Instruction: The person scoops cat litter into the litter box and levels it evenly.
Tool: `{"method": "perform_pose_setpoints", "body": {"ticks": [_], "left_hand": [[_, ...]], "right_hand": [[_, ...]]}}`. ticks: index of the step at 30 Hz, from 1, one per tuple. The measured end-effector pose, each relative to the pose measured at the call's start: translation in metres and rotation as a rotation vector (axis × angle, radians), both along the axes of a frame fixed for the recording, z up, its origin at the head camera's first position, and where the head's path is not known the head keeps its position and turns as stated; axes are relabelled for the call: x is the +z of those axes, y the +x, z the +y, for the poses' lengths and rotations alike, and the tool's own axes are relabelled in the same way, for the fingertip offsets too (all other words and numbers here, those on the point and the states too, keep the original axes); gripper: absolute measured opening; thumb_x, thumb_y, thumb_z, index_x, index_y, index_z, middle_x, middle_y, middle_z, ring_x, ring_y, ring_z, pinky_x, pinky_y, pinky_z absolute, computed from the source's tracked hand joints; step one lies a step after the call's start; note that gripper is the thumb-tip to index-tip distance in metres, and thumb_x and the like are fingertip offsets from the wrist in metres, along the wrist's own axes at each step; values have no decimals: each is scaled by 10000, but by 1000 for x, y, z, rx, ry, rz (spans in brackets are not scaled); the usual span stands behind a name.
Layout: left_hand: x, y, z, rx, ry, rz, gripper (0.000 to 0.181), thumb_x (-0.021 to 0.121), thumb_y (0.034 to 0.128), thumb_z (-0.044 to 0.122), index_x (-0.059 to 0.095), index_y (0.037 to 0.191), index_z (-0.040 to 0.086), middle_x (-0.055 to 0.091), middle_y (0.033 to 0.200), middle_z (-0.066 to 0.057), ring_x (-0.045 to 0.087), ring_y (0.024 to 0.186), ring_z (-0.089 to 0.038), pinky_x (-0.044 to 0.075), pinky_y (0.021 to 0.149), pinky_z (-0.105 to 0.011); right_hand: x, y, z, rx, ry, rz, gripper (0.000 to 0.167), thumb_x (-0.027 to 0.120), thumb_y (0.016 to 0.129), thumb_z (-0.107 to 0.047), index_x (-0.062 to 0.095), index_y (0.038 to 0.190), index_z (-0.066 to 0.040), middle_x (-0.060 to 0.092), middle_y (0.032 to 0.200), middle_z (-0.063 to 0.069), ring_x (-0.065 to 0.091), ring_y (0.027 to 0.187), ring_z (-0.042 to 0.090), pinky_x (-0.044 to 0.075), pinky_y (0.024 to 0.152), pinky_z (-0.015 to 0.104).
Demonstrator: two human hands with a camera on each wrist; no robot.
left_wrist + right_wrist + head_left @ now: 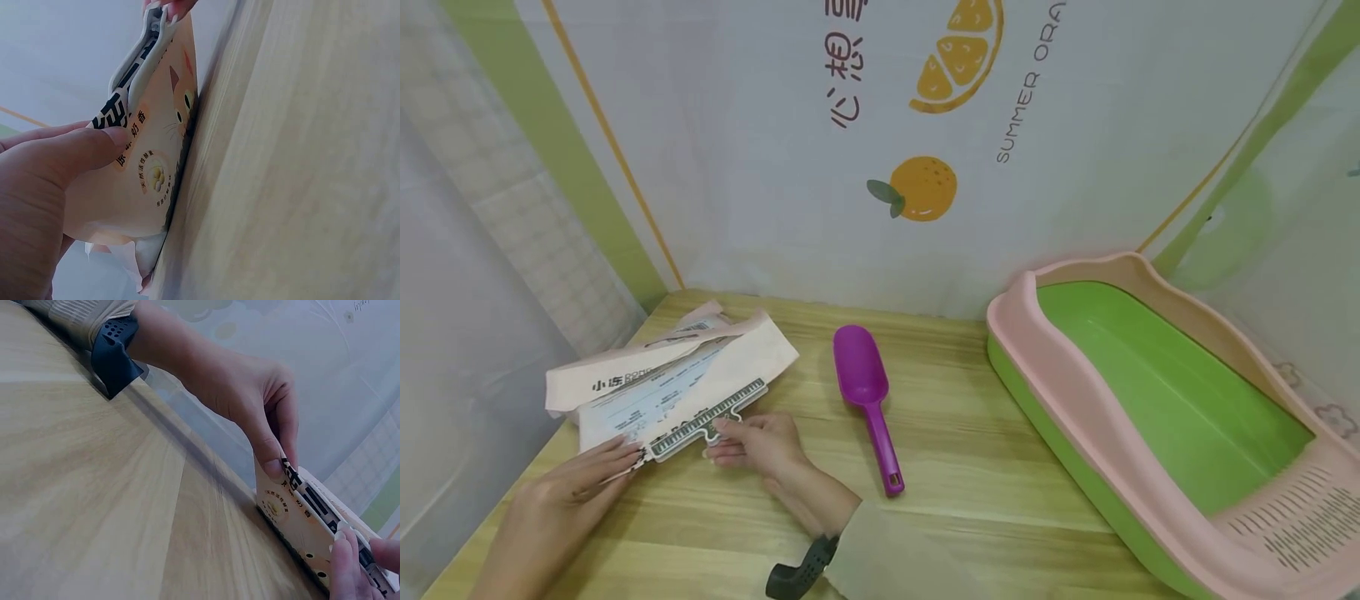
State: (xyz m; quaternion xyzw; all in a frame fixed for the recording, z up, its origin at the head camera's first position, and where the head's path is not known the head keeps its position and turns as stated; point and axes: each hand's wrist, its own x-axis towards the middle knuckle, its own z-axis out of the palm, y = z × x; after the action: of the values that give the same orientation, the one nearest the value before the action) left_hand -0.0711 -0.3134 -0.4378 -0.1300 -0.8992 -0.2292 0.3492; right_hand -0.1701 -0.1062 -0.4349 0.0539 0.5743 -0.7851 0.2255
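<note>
A cream-coloured bag (752, 354) with a cat picture (181, 106) on one face lies on the table, its edge toward me. Along that edge runs a long white bag clip (709, 422) with dark, ruler-like stripes. In the left wrist view, the clip's two arms straddle the bag's edge with a gap between them. My left hand (561, 492) pinches the bag's corner at the clip's left end, thumb on the printed face. My right hand (767, 446) pinches the clip near its middle tab; its fingertips (347, 565) show at lower right in the right wrist view.
A purple scoop (861, 367) lies on the wooden table (955, 450), right of my right hand. Further right stands a green litter box with a pink rim (1075, 375). A printed curtain (760, 167) hangs behind the table.
</note>
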Motion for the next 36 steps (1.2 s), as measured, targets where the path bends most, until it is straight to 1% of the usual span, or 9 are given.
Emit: {"method": "perform_pose_setpoints", "body": {"ticks": [4,6,15,19,21,25,29,32,36], "left_hand": [[0,1,0,6,-1,-5,475,854,564,-101,805,1006,66,476,1282,398,396,1258,290,245,1081,22],[0,1,0,7,-1,-6,466,855,579,-87,806,1012,77,475,1288,406,397,1260,287,242,1081,23],[-4,0,-1,4,1,2,463,858,588,-64,807,1023,89,456,1307,442,392,1266,285,239,1087,19],[-4,1,-1,0,8,-5,448,860,617,-51,805,1038,95,467,1307,410,391,1271,281,237,1086,21],[-4,1,-1,6,11,-10,451,862,614,-53,805,1036,94,470,1301,405,386,1267,287,233,1085,24],[-2,-1,-1,14,3,-18,468,865,583,-69,807,1021,85,481,1282,383,376,1261,300,227,1086,26],[-2,-2,-2,13,-5,-20,461,863,575,-72,806,1010,71,495,1282,346,368,1263,302,224,1089,25],[-3,-1,-1,25,-2,-31,461,865,586,-66,804,1020,74,483,1286,349,356,1262,310,213,1078,38],[-4,1,-1,41,6,-46,495,861,604,-71,799,1063,102,489,1279,337,350,1269,309,203,1066,50]], "right_hand": [[-1,1,3,-1,-6,3,157,775,875,-94,716,863,51,738,817,276,774,766,353,623,657,331],[-1,1,5,3,-6,3,171,775,877,-100,708,866,57,738,824,276,775,771,350,624,665,333],[-1,2,20,20,19,0,199,777,880,-124,709,891,62,746,846,263,778,784,333,626,689,339],[-2,3,28,27,24,19,214,770,888,-130,704,907,73,745,860,269,779,787,329,626,701,346],[-3,3,32,21,19,24,219,772,888,-129,700,905,78,744,862,273,779,787,329,626,705,350],[-5,1,42,-1,25,19,219,776,886,-139,702,902,66,751,853,252,780,781,311,626,711,346],[-8,-2,53,-2,46,30,226,771,893,-156,707,926,58,756,856,230,782,788,298,626,723,339],[-9,-4,60,12,56,44,241,763,902,-164,704,950,65,758,868,229,783,799,292,625,736,336],[-10,-7,69,5,75,51,240,758,907,-159,697,962,66,757,865,226,781,768,257,625,737,331]]}}
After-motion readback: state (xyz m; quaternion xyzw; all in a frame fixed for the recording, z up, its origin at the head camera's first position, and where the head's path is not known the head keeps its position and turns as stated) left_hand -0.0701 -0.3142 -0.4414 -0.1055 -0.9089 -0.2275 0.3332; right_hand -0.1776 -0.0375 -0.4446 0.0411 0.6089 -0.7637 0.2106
